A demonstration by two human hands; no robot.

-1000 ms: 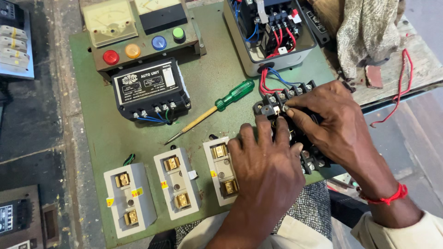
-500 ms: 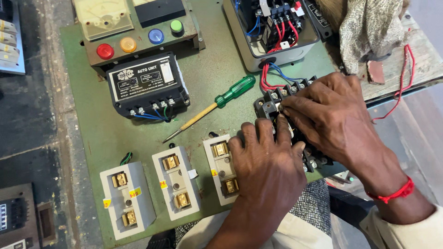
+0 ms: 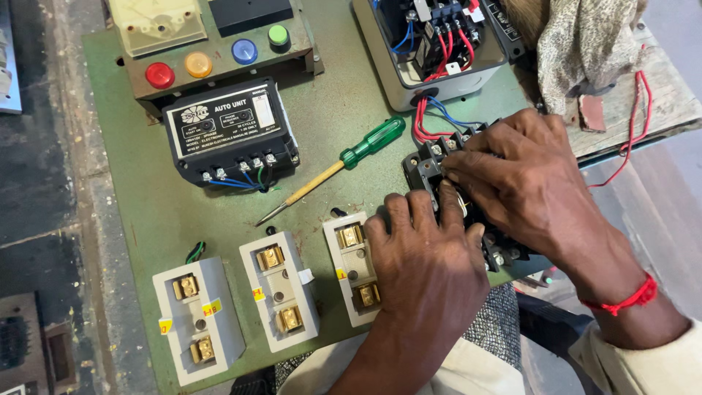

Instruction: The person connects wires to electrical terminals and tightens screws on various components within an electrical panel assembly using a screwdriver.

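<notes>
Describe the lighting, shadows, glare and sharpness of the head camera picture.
Head view: soft, even daylight, with only faint shadows under the green-handled screwdriver and both hands; no strong glare on the green panel; the black terminal block under the right hand and left hand is sharp, while the corners look slightly softer.

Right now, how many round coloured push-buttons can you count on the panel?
4, in a row at the top: red button, amber button, blue button, green button. None looks hidden.

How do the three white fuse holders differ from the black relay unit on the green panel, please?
The three white fuse holders are pale with brass clips; the black relay unit is dark with blue wires at its terminals. The left hand overlaps the rightmost holder; the relay stands untouched. Both are mounted on the green panel.
</notes>
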